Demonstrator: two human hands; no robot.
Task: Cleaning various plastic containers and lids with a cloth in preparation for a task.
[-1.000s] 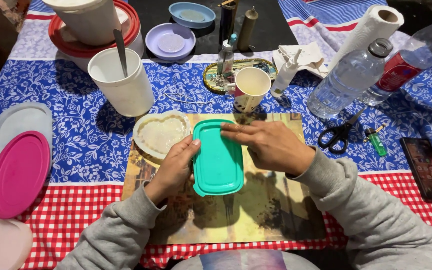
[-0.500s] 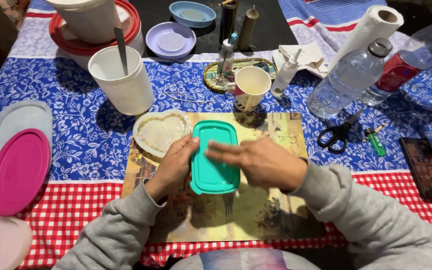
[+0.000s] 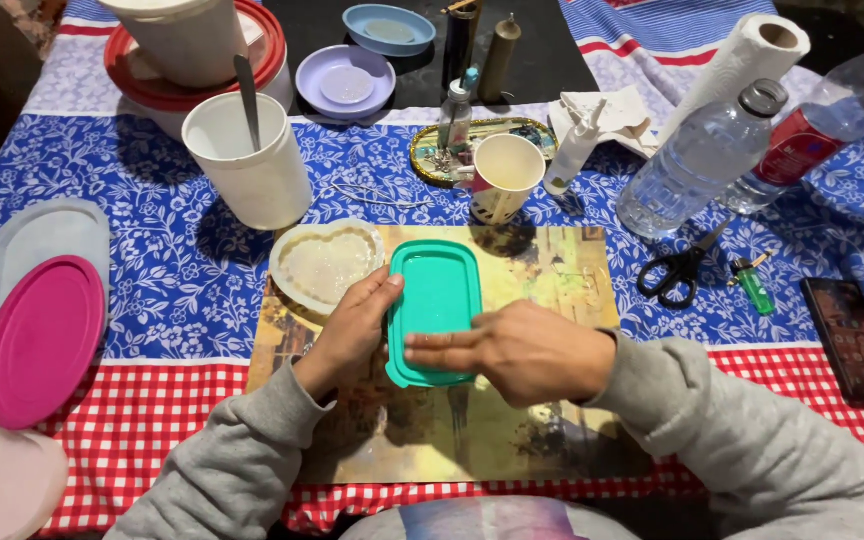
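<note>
The left hand (image 3: 350, 335) is gripping the left edge of a teal rectangular container lid (image 3: 434, 300), thumb on its rim, steadying it on the picture placemat (image 3: 542, 270) in the middle of the worktop. The right hand (image 3: 522, 352) is lying open and flat across the lid's near end, fingers stretched leftward, seemingly pressing it down. A heart-shaped mould (image 3: 324, 262) is sitting just to the lid's left.

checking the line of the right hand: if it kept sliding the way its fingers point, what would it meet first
The right hand points left across the teal lid; going on, it would likely meet the left hand at the lid's left edge first.
</note>
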